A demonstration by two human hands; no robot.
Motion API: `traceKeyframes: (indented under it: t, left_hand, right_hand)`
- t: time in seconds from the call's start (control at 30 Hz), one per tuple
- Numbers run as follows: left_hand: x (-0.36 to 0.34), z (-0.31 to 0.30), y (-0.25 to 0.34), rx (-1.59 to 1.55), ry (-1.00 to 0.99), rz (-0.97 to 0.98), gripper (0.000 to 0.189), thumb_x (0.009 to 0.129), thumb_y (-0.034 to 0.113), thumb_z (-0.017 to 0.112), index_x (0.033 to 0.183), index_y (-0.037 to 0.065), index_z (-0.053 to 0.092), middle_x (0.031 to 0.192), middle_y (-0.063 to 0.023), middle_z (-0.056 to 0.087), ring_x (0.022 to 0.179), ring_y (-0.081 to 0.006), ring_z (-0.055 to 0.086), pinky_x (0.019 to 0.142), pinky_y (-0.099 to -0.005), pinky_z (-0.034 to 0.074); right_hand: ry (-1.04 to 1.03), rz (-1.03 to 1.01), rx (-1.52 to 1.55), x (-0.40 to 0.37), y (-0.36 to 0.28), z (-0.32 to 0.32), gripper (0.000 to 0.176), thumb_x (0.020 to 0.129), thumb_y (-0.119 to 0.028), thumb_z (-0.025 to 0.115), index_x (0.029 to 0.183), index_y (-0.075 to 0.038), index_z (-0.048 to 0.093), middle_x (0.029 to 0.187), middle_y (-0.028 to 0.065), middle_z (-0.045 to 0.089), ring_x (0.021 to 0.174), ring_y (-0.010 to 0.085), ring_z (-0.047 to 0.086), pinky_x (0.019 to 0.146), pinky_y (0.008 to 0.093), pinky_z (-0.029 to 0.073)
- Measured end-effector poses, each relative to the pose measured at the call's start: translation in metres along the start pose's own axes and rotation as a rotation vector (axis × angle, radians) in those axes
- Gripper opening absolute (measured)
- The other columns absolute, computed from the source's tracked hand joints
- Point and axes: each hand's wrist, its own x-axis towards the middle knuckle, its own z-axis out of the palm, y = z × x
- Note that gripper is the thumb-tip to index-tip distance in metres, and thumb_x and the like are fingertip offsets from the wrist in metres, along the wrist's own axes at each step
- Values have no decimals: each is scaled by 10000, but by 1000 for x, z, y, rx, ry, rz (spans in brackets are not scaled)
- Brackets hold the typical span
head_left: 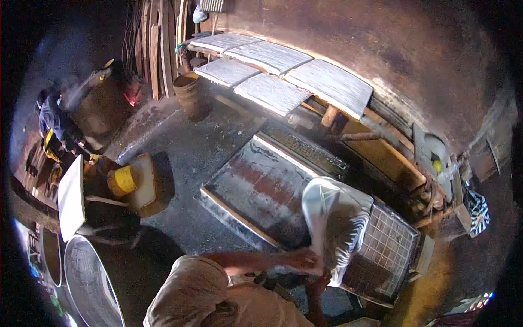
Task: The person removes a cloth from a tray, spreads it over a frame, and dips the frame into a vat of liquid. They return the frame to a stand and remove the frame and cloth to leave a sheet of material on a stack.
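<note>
Both of my hands are close together at the near edge of a pale, wet-looking sheet (348,218), which hangs in folds over a framed grid (381,245). My left hand (306,261) has its fingers bent near a whitish, motion-blurred strip; what it holds is too smeared to name. Just right of it and lower, my right hand (318,283) is bent by the sheet's lower corner, its fingers partly hidden. A shallow wooden-edged tray (239,215) with dark and reddish patches lies to the left of the sheet.
White slabs (327,84) lie on a rack along the wall. A bucket (190,98) stands on the floor by upright planks (156,60). At left are a yellow container (122,181), a large round basin (90,283) and, farther off, another person (54,122).
</note>
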Motion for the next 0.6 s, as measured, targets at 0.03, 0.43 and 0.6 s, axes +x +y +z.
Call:
traceKeyframes:
  t: [0.03, 0.43, 0.6]
  left_hand:
    - [33, 46, 10, -240, 34, 388, 243, 765, 285, 571, 735, 45, 545, 817, -92, 560, 728, -200, 513, 658, -326, 419]
    - [36, 59, 290, -217, 53, 730, 211, 779, 226, 592, 765, 34, 507, 732, -60, 521, 690, -185, 510, 626, -311, 401]
    - [14, 3, 236, 288, 378, 288, 175, 781, 134, 588, 923, 42, 546, 900, -71, 565, 878, -157, 545, 754, -294, 442]
  right_hand:
    - [79, 9, -166, -12, 22, 3, 464, 705, -286, 596, 1065, -22, 471, 963, 156, 530, 910, 317, 505, 805, 401, 396]
    - [699, 371, -72, 100, 220, -258, 425, 732, -239, 563, 1085, -26, 460, 962, 137, 531, 892, 285, 504, 781, 371, 403]
    - [932, 150, -74, 220, 188, -414, 410, 743, -220, 550, 1093, -28, 456, 962, 129, 531, 885, 272, 504, 771, 359, 406]
